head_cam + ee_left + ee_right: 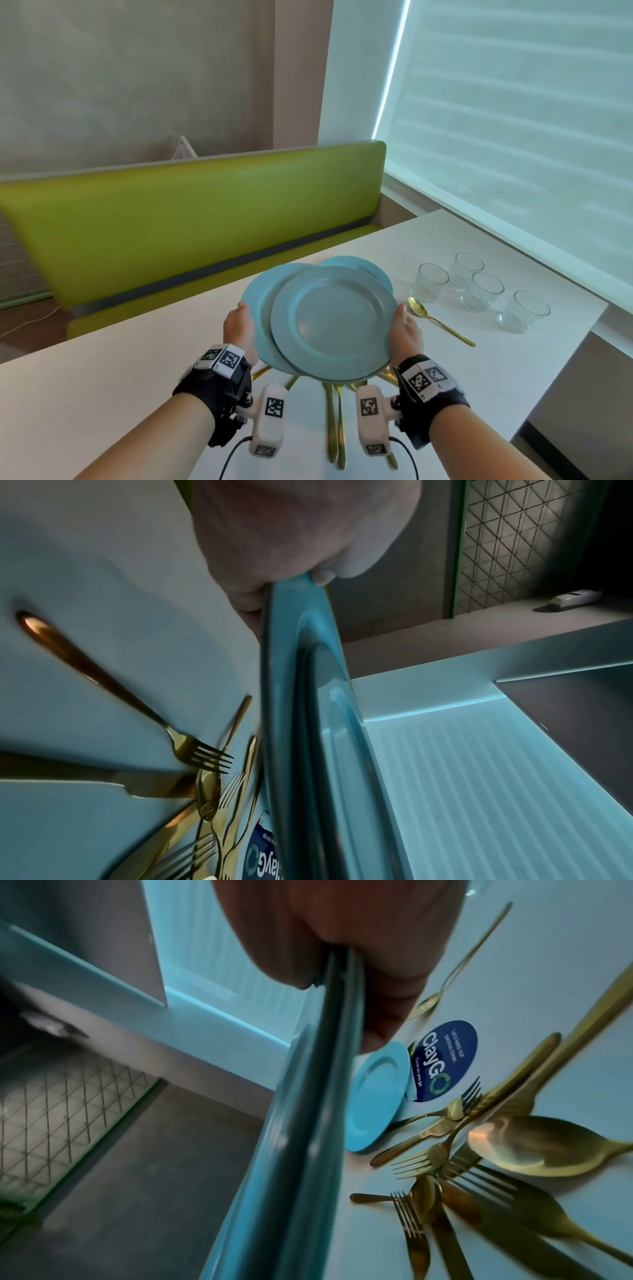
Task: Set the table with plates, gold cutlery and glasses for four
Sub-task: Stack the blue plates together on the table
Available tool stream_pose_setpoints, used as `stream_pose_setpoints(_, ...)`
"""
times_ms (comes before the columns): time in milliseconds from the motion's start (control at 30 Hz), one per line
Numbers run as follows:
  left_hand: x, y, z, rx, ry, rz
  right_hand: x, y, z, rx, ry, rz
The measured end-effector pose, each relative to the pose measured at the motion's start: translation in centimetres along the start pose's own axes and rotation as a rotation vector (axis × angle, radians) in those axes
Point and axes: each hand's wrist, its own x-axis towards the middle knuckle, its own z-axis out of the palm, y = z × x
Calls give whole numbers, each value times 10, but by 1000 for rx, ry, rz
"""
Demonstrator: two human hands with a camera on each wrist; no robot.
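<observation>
I hold a stack of light blue plates [334, 318] level above the table, the lower plate [262, 301] shifted left. My left hand [244, 320] grips the left rim, thumb on top. My right hand [403, 322] grips the right rim the same way. The left wrist view shows the left hand [291, 547] pinching the plate edge [284, 696]; the right wrist view shows the right hand [359, 934] pinching the stacked rims [308, 1123]. One more blue plate [364, 269] lies on the table beyond. Gold cutlery [334, 418] lies piled under the stack.
Several clear glasses [481, 291] stand at the right on the white table [102, 394], with a lone gold spoon [440, 322] beside them. A round blue sticker [441, 1061] is on the tabletop. A green bench [188, 222] runs along the far side.
</observation>
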Motion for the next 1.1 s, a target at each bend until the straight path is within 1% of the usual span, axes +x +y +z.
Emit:
stream_pose_setpoints(133,8,-1,16,-55,4,-46,20,1,12,-59,-42,37)
stream_pose_setpoints(233,15,-3,35,-116,-1,-85,40,-1,22,-111,-108,59)
stream_pose_setpoints(367,21,-3,61,-241,-32,-129,67,-4,33,-162,-171,23)
stream_pose_setpoints(467,33,-2,75,-181,-13,-90,91,-7,39,-239,-225,-25)
stream_pose_setpoints(533,44,-2,80,-143,15,-76,111,-11,42,-273,-295,-46)
stream_pose_setpoints(600,52,-1,82,-133,32,-66,133,-18,41,-363,-349,-49)
stream_pose_setpoints(633,58,-2,82,-134,35,-62,145,-22,40,-413,-351,-34)
stream_pose_setpoints(700,65,-3,82,-147,51,-55,172,-27,36,-483,-312,-10)
stream_pose_setpoints(800,77,-5,81,-162,94,-80,210,-21,32,-609,-253,38)
stream_pose_setpoints(933,91,-7,80,-173,135,-94,233,-9,36,-711,-233,112)
stream_pose_setpoints(1033,98,-6,82,-165,170,-100,253,5,44,-763,-255,179)
stream_pose_setpoints(1100,102,-7,84,-158,182,-99,265,15,47,-773,-255,186)
